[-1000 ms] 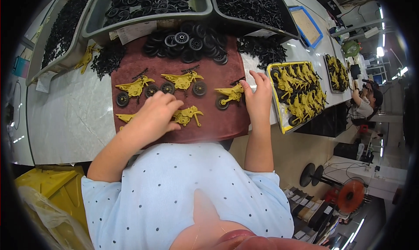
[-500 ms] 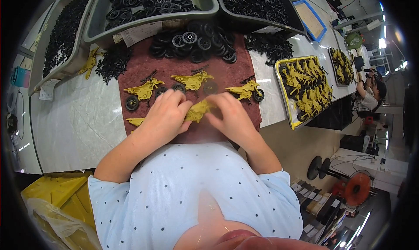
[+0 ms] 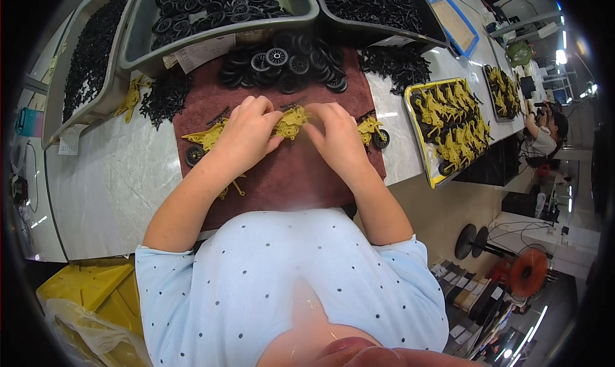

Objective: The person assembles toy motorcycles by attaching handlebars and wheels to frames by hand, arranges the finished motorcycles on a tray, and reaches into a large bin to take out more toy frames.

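A yellow toy motorcycle (image 3: 290,123) with black handlebars lies between my two hands over the red-brown cloth (image 3: 282,181). My left hand (image 3: 248,131) pinches its left end, thumb and fingers bent around it. At its right end, the fingers of my right hand (image 3: 334,135) are closed on it. Both hands hide its ends, and any wheels there. Left of my left hand sits another yellow motorcycle (image 3: 204,138) with a black wheel, partly covered. A third motorcycle (image 3: 371,133) rests beside my right hand. Below my left wrist, a yellow part (image 3: 233,187) shows in part.
Loose black wheels (image 3: 288,63) are heaped at the cloth's far edge. Behind them stand grey bins of wheels (image 3: 224,31) and small black parts (image 3: 378,11). A yellow-rimmed tray (image 3: 448,127) of motorcycles is at right. Another person (image 3: 544,133) sits far right.
My hands have moved away from my body, from a yellow piece held near me to the middle motorcycle. The yellow part at lower left now shows in a different place.
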Demonstrator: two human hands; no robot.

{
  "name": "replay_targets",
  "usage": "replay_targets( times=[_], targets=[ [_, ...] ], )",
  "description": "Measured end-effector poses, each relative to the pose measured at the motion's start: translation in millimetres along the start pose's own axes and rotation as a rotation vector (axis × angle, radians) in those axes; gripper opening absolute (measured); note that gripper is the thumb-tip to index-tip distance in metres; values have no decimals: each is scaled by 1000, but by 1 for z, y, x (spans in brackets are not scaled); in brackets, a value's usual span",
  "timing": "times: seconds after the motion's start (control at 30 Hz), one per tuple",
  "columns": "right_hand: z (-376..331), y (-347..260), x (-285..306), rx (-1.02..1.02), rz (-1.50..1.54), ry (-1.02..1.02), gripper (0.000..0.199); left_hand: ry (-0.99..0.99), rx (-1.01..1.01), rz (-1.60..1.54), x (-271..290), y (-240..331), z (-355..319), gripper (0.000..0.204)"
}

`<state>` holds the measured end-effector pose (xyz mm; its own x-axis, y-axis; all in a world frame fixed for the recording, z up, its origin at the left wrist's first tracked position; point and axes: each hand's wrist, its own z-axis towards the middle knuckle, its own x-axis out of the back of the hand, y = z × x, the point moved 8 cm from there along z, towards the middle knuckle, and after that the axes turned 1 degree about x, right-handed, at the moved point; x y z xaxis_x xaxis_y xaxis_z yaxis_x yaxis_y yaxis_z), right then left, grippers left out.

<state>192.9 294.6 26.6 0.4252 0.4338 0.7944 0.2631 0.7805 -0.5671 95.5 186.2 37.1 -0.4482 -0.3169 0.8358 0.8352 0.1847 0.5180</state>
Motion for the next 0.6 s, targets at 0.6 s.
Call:
replay_targets(
  times=[0.6],
  targets=[
    [6, -4, -9, 14, -53, 3, 36, 131, -61, 105, 1, 2, -5, 37]
  ],
)
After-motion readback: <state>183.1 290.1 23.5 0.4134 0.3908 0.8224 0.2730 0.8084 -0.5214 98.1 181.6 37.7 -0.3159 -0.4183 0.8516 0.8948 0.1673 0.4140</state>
